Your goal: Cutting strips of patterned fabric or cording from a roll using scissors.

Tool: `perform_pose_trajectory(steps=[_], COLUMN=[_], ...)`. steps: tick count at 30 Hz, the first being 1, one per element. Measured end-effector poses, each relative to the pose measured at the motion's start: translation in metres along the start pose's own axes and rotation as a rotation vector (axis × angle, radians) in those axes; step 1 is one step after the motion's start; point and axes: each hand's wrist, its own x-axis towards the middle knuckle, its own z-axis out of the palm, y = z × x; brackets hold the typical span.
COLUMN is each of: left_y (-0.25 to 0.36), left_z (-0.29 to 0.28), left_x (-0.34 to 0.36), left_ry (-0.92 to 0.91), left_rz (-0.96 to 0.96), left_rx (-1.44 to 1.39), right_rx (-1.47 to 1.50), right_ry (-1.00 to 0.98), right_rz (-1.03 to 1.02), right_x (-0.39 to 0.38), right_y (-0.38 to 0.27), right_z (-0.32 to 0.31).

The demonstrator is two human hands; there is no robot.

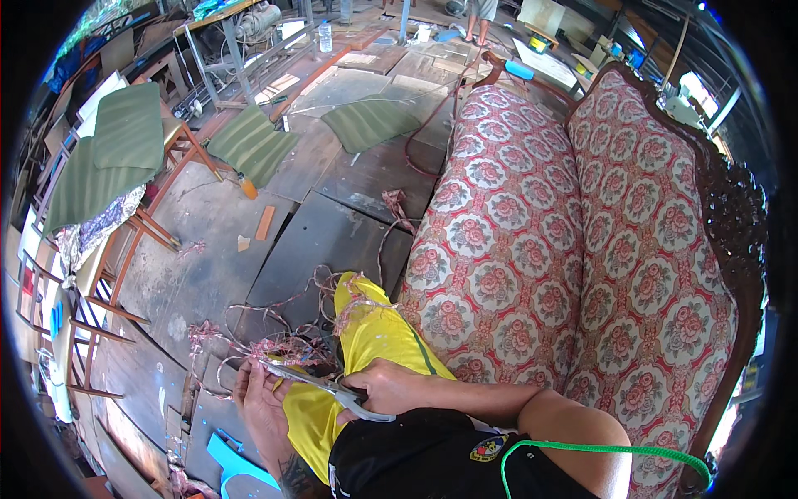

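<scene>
My right hand (385, 388) is wrapped round the grey handles of a pair of large scissors (328, 385), whose blades point left across my lap. At the blade tips, my left hand (262, 399) pinches a frayed pink-and-white fabric strip (287, 353); the exact spot of the pinch is partly hidden by the blades. Tangled lengths of this strip hang over the floor and across my knee in yellow trousers (357, 333). Whether the blades are closed on the strip, I cannot tell.
A carved wooden sofa with red floral upholstery (515, 241) stands close on my right. Green striped fabric pieces (370, 123) lie on the floor ahead and over wooden chair frames (116, 258) at left. A blue plastic chair (233, 466) is beside my left arm. A person (482, 17) stands far back.
</scene>
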Motion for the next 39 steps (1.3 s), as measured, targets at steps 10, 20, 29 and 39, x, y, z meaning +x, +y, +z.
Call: perform_pose_trajectory(steps=[10, 20, 29, 39], left_y=[-0.009, -0.024, -0.025, -0.025], left_z=[-0.006, -0.020, -0.025, -0.029], left_x=[0.004, 0.006, 0.007, 0.004], left_ry=[0.011, 0.030, 0.000, 0.039], left_rz=[-0.020, -0.067, -0.061, -0.070], left_rx=[-0.019, -0.081, -0.075, -0.069], right_rx=[-0.035, -0.061, -0.085, -0.127], right_ry=[0.009, -0.049, -0.062, -0.093], right_rz=[0.016, 0.037, 0.043, 0.021], right_x=[-0.001, -0.002, -0.002, -0.003], right_y=[0.003, 0.007, 0.011, 0.014], right_z=[0.002, 0.002, 0.006, 0.014])
